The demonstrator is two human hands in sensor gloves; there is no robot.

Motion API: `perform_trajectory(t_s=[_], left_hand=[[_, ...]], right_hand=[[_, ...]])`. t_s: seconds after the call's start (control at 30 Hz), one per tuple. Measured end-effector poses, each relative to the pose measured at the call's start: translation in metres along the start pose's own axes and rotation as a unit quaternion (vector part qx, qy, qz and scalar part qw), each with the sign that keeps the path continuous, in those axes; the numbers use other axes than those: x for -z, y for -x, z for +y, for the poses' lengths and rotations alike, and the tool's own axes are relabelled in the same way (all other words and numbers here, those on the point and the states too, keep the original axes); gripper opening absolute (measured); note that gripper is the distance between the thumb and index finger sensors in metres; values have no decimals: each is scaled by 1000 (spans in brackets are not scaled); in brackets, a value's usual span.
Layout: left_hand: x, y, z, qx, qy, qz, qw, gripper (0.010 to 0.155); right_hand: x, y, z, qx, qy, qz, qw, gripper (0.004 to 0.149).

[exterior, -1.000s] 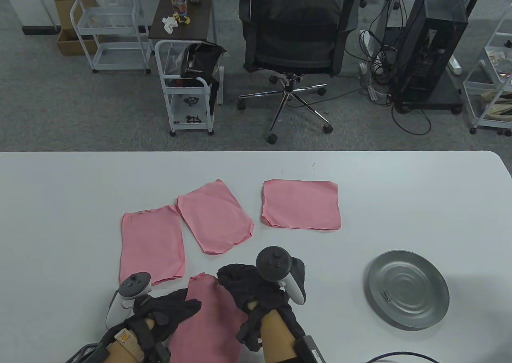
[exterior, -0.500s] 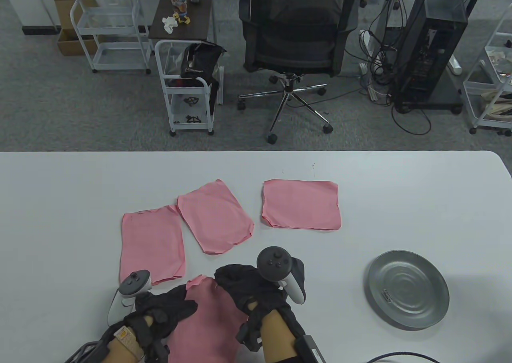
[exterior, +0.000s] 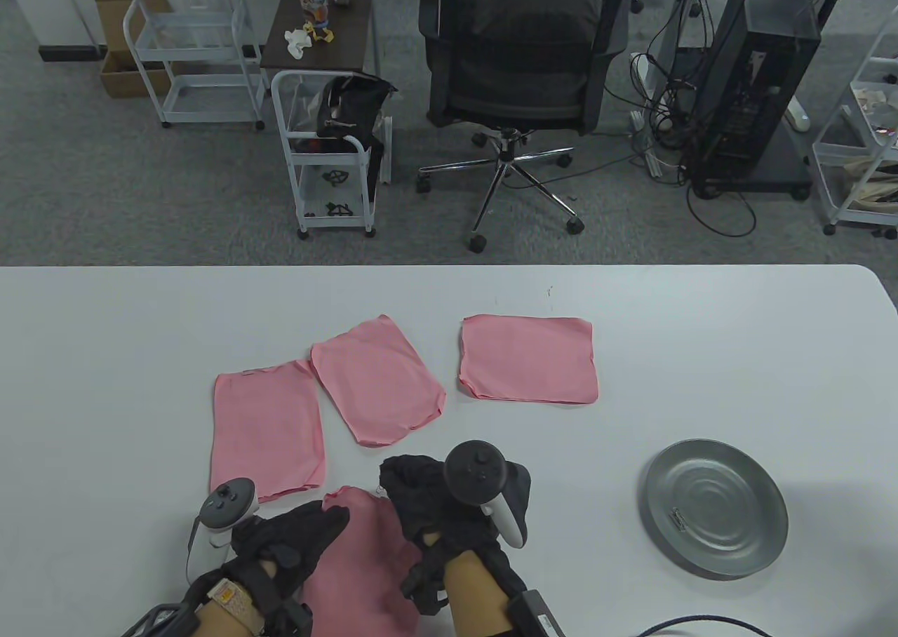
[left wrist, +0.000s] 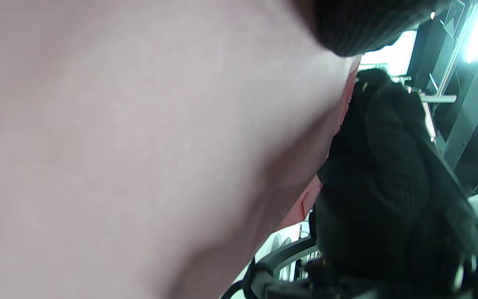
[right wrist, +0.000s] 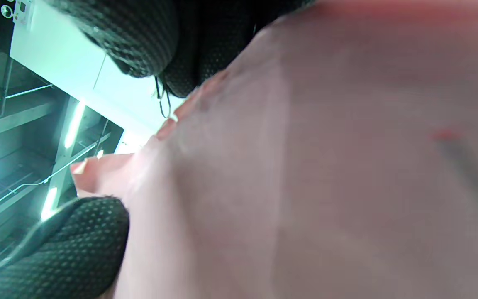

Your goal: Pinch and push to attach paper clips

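I hold a pink paper sheet [exterior: 361, 560] near the table's front edge; it fills the left wrist view [left wrist: 139, 145] and the right wrist view [right wrist: 305, 166]. My left hand [exterior: 298, 532] grips its left side, with the fingers lying over the sheet. My right hand [exterior: 421, 500] pinches a thin wire paper clip [right wrist: 163, 104] at the sheet's top edge. The clip is barely visible in the table view. A grey metal plate [exterior: 729, 475] to the right holds one more paper clip [exterior: 679, 520].
Three other pink sheets lie on the white table [exterior: 701, 328]: one on the left [exterior: 266, 430], one in the middle [exterior: 377, 381] and one further right [exterior: 527, 358]. An office chair and carts stand beyond the table's far edge.
Both hands and the held sheet have shifted slightly left and toward me. My right fingers have edged along the sheet's top edge. Nothing else has moved.
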State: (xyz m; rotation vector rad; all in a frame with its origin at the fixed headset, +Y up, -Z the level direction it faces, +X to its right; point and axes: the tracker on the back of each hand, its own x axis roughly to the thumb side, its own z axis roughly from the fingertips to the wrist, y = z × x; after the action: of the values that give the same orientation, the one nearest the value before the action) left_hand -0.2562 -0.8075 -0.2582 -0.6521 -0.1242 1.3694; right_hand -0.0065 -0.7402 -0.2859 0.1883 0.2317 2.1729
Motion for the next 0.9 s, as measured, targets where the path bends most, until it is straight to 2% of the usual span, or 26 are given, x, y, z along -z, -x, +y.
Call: perform_trajectory(t_s=[0.1, 0.53, 0.67, 0.9], left_hand=[[1, -2, -3, 16, 7, -1, 1000, 45], [0, -1, -2, 12, -4, 6, 1000, 45], [0, -2, -2, 11, -2, 4, 1000, 45], [1, -3, -4, 16, 7, -10, 1000, 44]], right_hand=[[0, -3, 5, -22, -4, -1, 1000, 37], [0, -9, 7, -5, -29, -8, 1000, 37], [1, -10, 9, -26, -31, -11, 999, 36], [3, -6, 10, -9, -47, -4, 999, 36]])
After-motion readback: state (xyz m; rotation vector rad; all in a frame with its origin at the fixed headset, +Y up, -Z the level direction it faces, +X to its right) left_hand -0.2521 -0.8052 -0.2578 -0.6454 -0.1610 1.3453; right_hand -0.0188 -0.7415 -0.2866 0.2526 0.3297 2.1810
